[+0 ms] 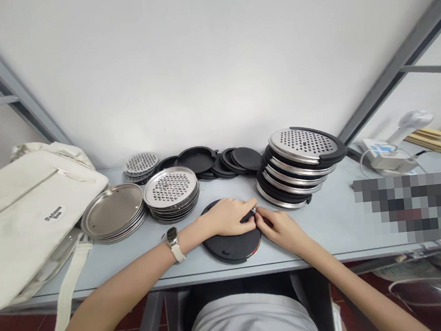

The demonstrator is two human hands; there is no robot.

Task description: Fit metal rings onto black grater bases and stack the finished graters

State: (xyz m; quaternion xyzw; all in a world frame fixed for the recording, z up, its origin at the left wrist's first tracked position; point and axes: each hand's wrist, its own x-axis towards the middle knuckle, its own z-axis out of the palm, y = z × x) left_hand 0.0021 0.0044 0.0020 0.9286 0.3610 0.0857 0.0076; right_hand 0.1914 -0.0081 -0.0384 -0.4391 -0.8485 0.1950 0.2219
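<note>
A black round disc (230, 249) lies flat on the grey table near its front edge. My left hand (231, 216), with a watch on the wrist, rests over the disc, its fingers closed round a small dark piece at the disc's right side. Close against it, my right hand (275, 227) pinches at the disc's right rim; what lies between its fingertips is too small to make out. To the left stand a stack of perforated metal discs (170, 187) and a stack of plain metal discs (113, 209). A tall stack of metal discs with black rims (300, 145) stands to the right.
Along the wall are black round parts (196, 160) and small grater discs (141, 162). A white bag (25, 205) covers the left end of the table (223, 275). At the right are a white device (385, 155) with cables and a blurred patch.
</note>
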